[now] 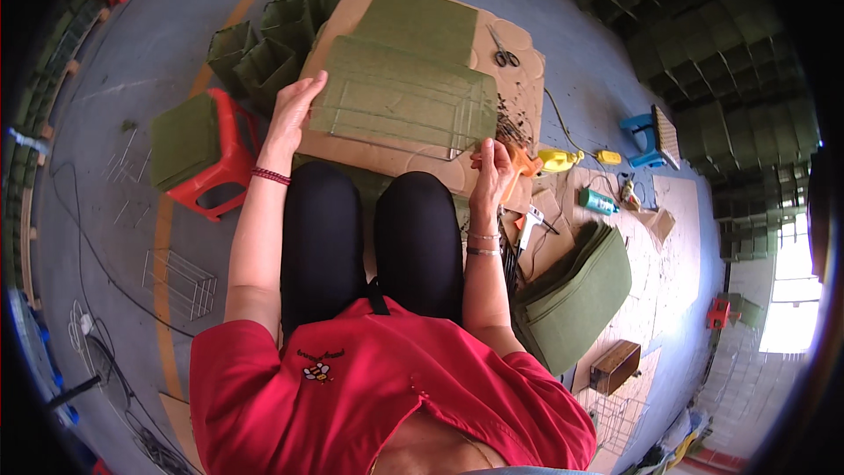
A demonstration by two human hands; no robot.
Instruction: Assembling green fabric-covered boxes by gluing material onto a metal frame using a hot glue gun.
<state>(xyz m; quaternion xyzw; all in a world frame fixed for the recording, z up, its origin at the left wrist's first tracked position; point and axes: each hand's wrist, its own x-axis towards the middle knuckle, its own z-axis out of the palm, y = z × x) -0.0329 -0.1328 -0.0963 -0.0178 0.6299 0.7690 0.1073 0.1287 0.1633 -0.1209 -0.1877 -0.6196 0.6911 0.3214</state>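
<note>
A wire frame covered with green felt point(400, 97) lies on a cardboard sheet point(519, 79) across my knees. My left hand point(294, 114) rests flat on the frame's left edge, fingers spread. My right hand point(492, 171) is at the frame's near right corner, closed around an orange tool point(526, 161). A second green felt piece point(418, 22) lies under the frame's far side.
Scissors point(504, 54) lie on the cardboard's far right. A red stool topped with green felt point(198, 154) stands at my left. A stack of green felt sheets point(576, 290) sits at my right. Finished green boxes point(264, 53) and bare wire frames point(180, 281) stand on the floor.
</note>
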